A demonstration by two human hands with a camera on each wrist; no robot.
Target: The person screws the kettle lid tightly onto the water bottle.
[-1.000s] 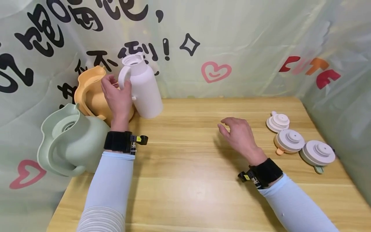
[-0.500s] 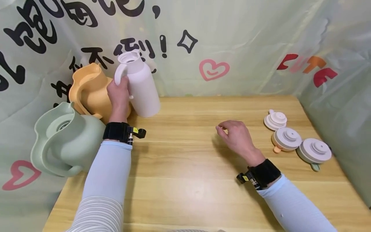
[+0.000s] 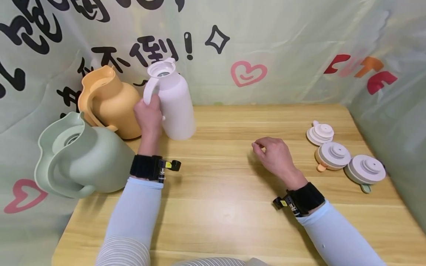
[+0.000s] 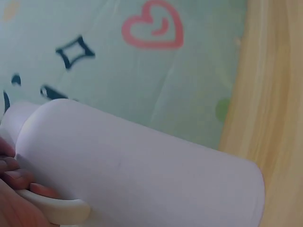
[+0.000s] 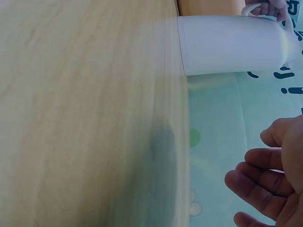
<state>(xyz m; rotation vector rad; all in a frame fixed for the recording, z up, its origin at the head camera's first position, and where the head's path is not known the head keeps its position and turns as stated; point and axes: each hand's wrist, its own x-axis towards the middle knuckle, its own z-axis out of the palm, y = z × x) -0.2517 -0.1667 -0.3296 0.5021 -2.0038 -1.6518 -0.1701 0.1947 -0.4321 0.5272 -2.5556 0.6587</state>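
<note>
My left hand (image 3: 148, 117) grips the handle of a pale lilac thermos jug (image 3: 179, 107), whose mouth is uncovered. In the left wrist view, the curled fingers (image 4: 18, 178) wrap the handle beside the jug's smooth body (image 4: 137, 165). The jug stands near the table's back edge, an orange thermos jug (image 3: 123, 107) to its left. My right hand (image 3: 275, 157) hovers over the table's right half, holding nothing. Its fingers hang loosely bent, as the right wrist view shows with the hand (image 5: 270, 175) below the lilac jug.
A green thermos jug (image 3: 106, 159) stands at the left, in front of the orange one. On the right are three jug lids: one pale pink (image 3: 320, 133), one with an orange tab (image 3: 332, 155), one with a green tab (image 3: 365, 169). A printed sheet (image 3: 286, 44) hangs behind the wooden table (image 3: 226, 207).
My left hand has closed round the lilac jug's handle, and the jug has shifted right, away from the orange one. The right hand stays about where it was, its fingers a little more bent.
</note>
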